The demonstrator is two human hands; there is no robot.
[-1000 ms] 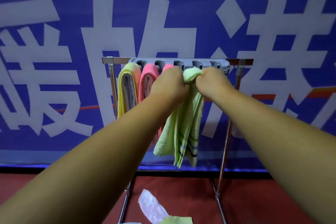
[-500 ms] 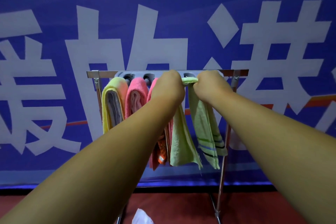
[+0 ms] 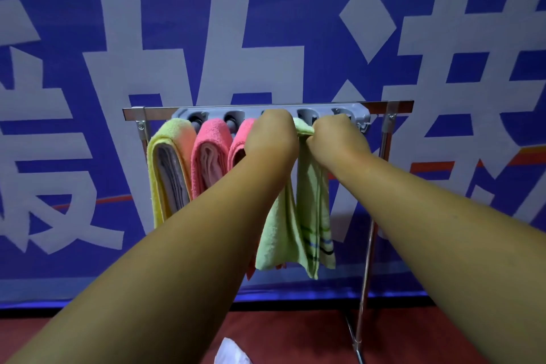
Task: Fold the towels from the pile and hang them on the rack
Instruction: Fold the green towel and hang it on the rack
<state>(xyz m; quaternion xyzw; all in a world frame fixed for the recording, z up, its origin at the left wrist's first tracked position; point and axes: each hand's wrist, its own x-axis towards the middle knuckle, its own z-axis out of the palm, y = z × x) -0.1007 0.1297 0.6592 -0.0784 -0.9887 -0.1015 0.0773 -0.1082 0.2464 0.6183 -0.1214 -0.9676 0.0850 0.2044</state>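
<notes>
A metal rack [image 3: 393, 105] with a grey bar of pegs [image 3: 266, 111] stands before a blue banner. A yellow towel [image 3: 170, 162] and two pink towels [image 3: 211, 154] hang folded on its left pegs. A light green striped towel [image 3: 307, 216] hangs down from the fourth peg. My left hand [image 3: 271, 139] and my right hand [image 3: 336, 139] both grip its top fold at the peg, knuckles toward me, close together. The peg under the green towel is hidden by my hands.
The rack's right leg [image 3: 367, 260] runs down to a red floor [image 3: 295, 334]. A pale cloth or bag [image 3: 232, 353] lies at the bottom edge. The rightmost peg [image 3: 339, 112] shows just above my right hand.
The green towel's two halves have been spread over the peg and now hang lower and flatter. Both hands stayed at the top fold. The view shifted slightly.
</notes>
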